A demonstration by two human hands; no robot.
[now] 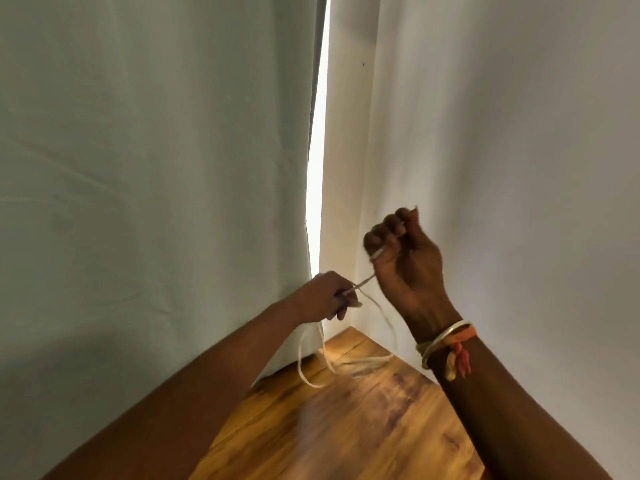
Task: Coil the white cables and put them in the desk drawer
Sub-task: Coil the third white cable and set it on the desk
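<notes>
Coiling step: right hand (405,261) grips a turn of white cable (365,281); left hand (329,296) pinches the strand. The next wrap probably needs slack fed upward.

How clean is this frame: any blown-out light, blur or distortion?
Head view: the gap between curtain and wall is blown out white; the white cable blurs where it hangs toward the desk; the wide angle bows the curtain edge.
</notes>
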